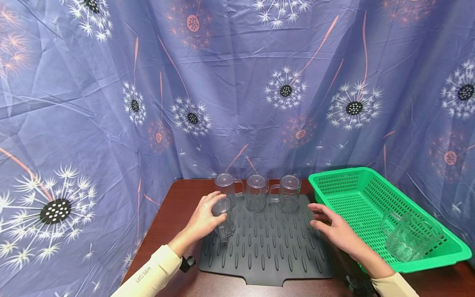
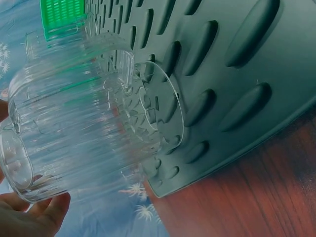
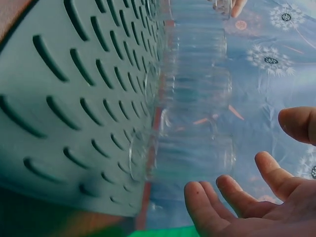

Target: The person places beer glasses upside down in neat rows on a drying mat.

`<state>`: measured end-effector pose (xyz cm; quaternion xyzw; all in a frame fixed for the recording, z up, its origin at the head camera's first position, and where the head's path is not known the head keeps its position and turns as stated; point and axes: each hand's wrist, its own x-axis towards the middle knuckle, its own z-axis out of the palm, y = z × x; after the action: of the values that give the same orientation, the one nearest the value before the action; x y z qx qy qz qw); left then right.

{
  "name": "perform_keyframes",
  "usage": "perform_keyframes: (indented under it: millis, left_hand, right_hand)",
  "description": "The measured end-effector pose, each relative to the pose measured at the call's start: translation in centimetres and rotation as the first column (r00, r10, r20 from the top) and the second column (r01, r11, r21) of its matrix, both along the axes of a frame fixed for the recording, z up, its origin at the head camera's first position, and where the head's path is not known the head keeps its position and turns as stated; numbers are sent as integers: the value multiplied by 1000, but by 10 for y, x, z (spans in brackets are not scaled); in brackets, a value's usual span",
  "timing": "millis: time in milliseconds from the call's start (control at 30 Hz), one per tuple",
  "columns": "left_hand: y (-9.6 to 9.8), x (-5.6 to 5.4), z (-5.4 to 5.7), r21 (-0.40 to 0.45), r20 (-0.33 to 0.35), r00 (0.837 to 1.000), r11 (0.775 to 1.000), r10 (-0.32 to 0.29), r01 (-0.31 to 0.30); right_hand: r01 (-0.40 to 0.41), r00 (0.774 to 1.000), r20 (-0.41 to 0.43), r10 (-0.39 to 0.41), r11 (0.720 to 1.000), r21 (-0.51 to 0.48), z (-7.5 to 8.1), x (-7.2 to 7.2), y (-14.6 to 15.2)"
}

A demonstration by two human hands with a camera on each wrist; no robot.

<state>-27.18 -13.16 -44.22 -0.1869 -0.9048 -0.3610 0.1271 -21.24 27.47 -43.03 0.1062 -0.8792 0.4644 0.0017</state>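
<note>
My left hand [image 1: 203,216] grips a clear glass mug [image 2: 74,128] near its base, thumb on one side and fingers on the other. This mug stands upside down at the left of a dark grey ridged draining mat [image 1: 267,247], its rim against the ridges. Behind it, along the mat's far edge, are three more upturned glass mugs: a left one [image 1: 224,183], a middle one [image 1: 256,196] and a right one [image 1: 290,198]. Over the mat's right edge, my right hand [image 1: 335,233] holds nothing, its fingers spread and slightly bent.
A green plastic basket [image 1: 341,175] stands right of the mat, with a glass mug [image 1: 404,243] tilted in its near right part. Mat and basket lie on a reddish-brown wooden table [image 1: 163,218]. A blue dandelion-print curtain [image 1: 237,103] hangs behind and at both sides.
</note>
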Motion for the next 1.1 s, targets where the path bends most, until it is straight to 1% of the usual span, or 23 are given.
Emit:
perform_keyframes:
  millis: [167,367,600,733,933,1100]
  left_hand:
    - [0,0,-2,-13,2,1000,1000,-1,1]
    - [0,0,-4,-20,1,1000,1000,-11,11]
    - [0,1,-4,-34,-3,1000,999,-12,12]
    - [0,1,-5,-42,-9,1000,999,-8,7]
    - [2,1,-6,-61,-47,999,998,-13,10]
    - [4,3,-5,-66,-105,994,998,-27,20]
  right_hand:
    - [4,999,-32,-4,1000,19,11,2,11]
    - [28,994,-112,-20,997,75,23,4,25]
    - [64,977,-212,-36,990,123,34,1,43]
    - [80,965,-260,-41,987,142,37,-1,54]
    - [115,960,-274,-59,975,192,40,-4,71]
    - [135,960,-273,-69,964,230,43,-5,85]
